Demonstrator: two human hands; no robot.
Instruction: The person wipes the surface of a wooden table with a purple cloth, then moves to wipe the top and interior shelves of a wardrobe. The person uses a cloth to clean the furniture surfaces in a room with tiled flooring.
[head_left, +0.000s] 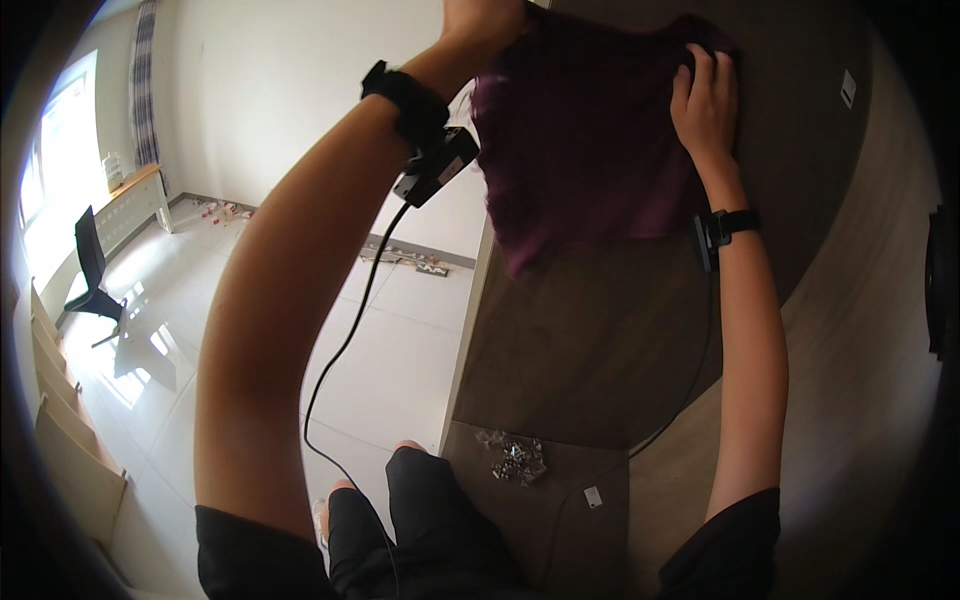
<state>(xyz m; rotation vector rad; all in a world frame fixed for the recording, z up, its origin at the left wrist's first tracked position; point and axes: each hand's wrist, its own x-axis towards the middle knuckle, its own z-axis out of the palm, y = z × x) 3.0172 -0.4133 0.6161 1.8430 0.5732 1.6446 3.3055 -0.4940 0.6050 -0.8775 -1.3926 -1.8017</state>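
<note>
A dark purple cloth (585, 150) spreads in front of a dark brown panel surface (570, 337), its ragged lower corner reaching toward me. My right hand (705, 105) is at the cloth's right side, with bent fingers on the fabric near the upper right corner. At the top edge of the view, my left hand (484, 19) is at the cloth's upper left. Its fingers are cut off or hidden, so its grip does not show. Each wrist wears a black strap with a small device, the left device (439, 165) and the right device (705, 240), both cabled.
Small metal hardware in clear plastic (517, 457) lies on the dark surface near my knees, with a white label (592, 496) to its right. A lighter wood-toned surface (750, 420) curves along the right. On the left are a black chair (91, 262), a desk (135, 187) and pale boards (79, 450).
</note>
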